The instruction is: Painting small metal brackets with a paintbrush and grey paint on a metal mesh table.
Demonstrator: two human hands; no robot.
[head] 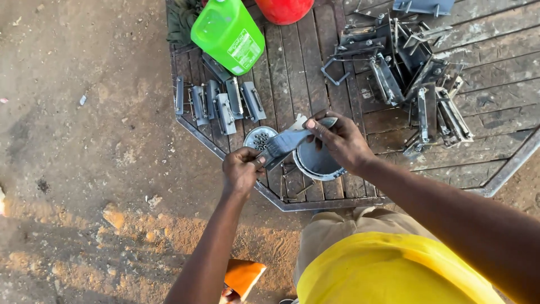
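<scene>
The person stood over a low wooden table with a metal frame, set on bare dirt, and held a grey metal bracket in both hands above the table's near edge. The left hand was curled shut, pinching the bracket's lower end between thumb and fingers. The right hand gripped the upper end, thumb on top and fingers wrapped beneath, so the bracket ran slantwise between the two hands. Right under it, near the table's near edge, sat a round tin of grey paint, partly hidden by the right hand. Just left of the tin lay a small round lid with what looked like small bits of hardware in it, though I could not tell them apart. Farther back toward the table's left edge, a row of grey brackets lay side by side. Behind that row a green jug lay tilted, and a red container showed at the far edge, cut off by the frame. A dark cloth lay bunched at the far left corner. On the right side, a heap of unpainted brackets was piled loosely. An orange thing sat on the dirt by the person's legs.
</scene>
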